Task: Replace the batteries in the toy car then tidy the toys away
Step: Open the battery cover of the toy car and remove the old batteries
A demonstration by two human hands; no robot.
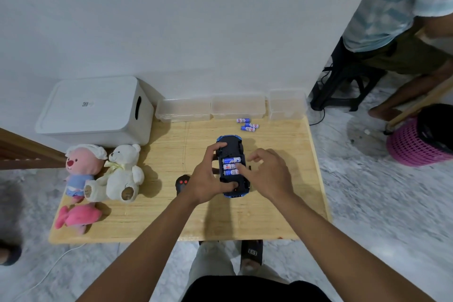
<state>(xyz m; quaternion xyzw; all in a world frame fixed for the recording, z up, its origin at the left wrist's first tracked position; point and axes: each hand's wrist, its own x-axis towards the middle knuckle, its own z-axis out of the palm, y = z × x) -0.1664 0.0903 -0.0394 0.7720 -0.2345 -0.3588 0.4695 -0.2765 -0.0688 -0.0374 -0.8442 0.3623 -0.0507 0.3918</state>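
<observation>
Upside down at the centre of the wooden table (pixel 269 216): blue toy car (pixel 231 141), black underside up, battery bay uncovered. Three batteries in the bay (pixel 230 166), side by side, blue-and-white.

Left hand (pixel 208 179) grasping the car from its 9 o'clock side: fingers curled over the far part of the chassis, thumb pressed on the near end at about 6 o'clock. Firm hold, car pinned to the table.

Right hand (pixel 267 171) at 3 o'clock of the car, loosely spread, holding nothing; fingertips (pixel 241 168) down on the middle and nearest batteries in the bay, other fingers splayed above the car's right edge.

Loose batteries (pixel 248 125) at 12 o'clock of the car, three or four in a small cluster near the table's far edge, just before a row of clear plastic boxes (pixel 210 108).

Black remote (pixel 182 184) at 9 o'clock, partly hidden behind the left wrist.

Farther toward 9 o'clock: white teddy bear (pixel 122 171) and pink plush toy (pixel 78 179), touching. White lidded bin (pixel 95 110) at 10 o'clock, behind them.
</observation>
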